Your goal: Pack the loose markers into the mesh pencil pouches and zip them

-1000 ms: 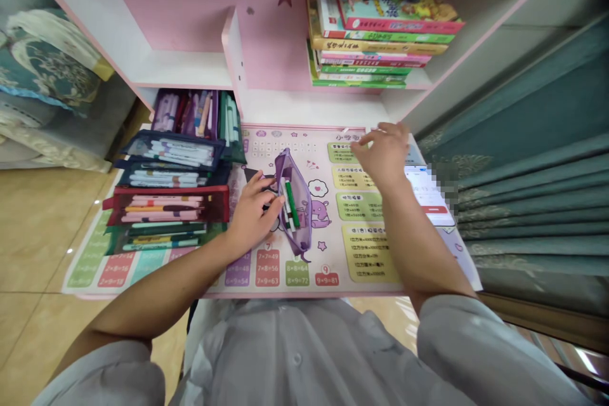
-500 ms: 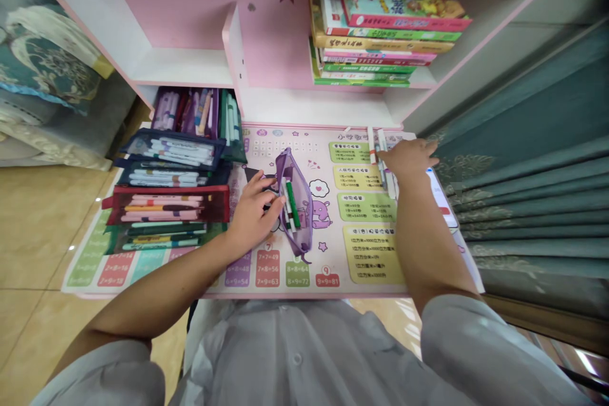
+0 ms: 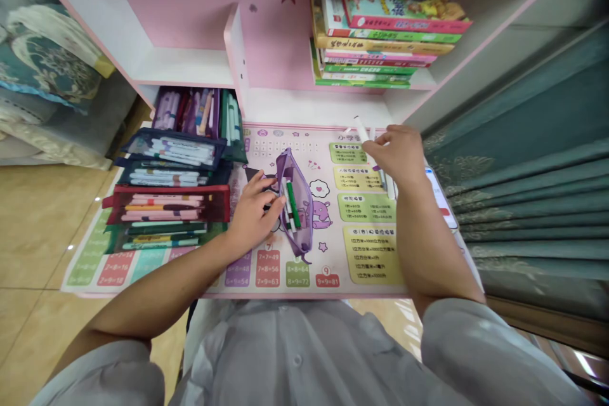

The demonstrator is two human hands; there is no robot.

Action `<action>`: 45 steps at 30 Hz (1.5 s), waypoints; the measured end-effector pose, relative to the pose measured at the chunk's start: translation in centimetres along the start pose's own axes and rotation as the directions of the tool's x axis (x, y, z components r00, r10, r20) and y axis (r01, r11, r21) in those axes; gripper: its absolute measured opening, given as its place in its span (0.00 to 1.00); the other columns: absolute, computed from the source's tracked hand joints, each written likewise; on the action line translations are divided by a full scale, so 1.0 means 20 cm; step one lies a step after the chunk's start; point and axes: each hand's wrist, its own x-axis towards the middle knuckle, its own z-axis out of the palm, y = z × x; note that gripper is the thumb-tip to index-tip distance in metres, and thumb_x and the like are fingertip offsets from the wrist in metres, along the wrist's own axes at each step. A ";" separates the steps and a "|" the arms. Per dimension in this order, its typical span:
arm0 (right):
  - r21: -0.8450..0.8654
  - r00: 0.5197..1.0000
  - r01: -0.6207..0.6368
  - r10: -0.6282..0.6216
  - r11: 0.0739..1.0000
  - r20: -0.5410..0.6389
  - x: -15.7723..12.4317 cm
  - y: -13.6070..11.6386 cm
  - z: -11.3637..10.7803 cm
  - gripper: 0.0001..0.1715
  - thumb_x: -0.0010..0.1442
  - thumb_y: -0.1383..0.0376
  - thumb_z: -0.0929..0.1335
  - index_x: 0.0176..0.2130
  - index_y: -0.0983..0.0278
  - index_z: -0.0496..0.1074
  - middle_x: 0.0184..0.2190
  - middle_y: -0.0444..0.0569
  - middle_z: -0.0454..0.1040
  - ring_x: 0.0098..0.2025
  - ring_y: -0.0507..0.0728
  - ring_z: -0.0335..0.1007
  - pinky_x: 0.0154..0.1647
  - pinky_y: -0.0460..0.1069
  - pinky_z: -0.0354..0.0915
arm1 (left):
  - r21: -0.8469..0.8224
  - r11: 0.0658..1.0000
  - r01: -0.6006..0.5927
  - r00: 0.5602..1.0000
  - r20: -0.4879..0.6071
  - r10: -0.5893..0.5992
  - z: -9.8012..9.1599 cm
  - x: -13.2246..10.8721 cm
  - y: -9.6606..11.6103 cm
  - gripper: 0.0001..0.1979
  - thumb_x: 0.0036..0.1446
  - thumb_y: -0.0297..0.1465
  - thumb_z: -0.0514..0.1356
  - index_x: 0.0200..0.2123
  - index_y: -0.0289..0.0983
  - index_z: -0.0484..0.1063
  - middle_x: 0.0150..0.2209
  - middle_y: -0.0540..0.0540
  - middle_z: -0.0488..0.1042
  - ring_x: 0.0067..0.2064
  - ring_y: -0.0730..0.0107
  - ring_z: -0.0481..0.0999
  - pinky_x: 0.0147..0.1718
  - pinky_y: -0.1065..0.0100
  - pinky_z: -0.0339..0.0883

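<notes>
A purple mesh pouch (image 3: 304, 203) lies unzipped at the middle of the desk, with a green marker (image 3: 292, 204) and white-barrelled ones inside. My left hand (image 3: 255, 210) rests at its left edge, thumb and fingers pinching the rim. Over the back right of the desk, my right hand (image 3: 397, 151) holds a white marker (image 3: 361, 129) between thumb and fingers, its tip pointing up and left. Beneath and beside that hand lie several more markers (image 3: 391, 187), partly hidden by it.
Filled mesh pouches, including a red one (image 3: 166, 206) and a dark blue one (image 3: 174, 151), are piled on the left. Stacked books (image 3: 385, 44) stand on the pink shelf (image 3: 314, 104). A phone (image 3: 442, 196) lies by the right edge, near a curtain (image 3: 533, 190).
My right hand has lifted a white marker from the group at the right and moved slightly left with it. My left hand and the purple pouch have stayed in place.
</notes>
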 end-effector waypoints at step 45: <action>0.322 0.908 0.204 -0.302 0.925 0.292 -0.38 -0.44 0.05 0.14 0.55 0.55 0.69 0.29 0.63 0.73 0.63 0.55 0.64 0.70 0.70 0.45 0.67 0.69 0.47 | 0.006 1.000 -0.008 1.000 0.005 0.008 0.00 0.00 0.00 0.16 0.63 0.38 0.55 0.24 0.39 0.71 0.51 0.42 0.75 0.65 0.50 0.63 0.63 0.44 0.62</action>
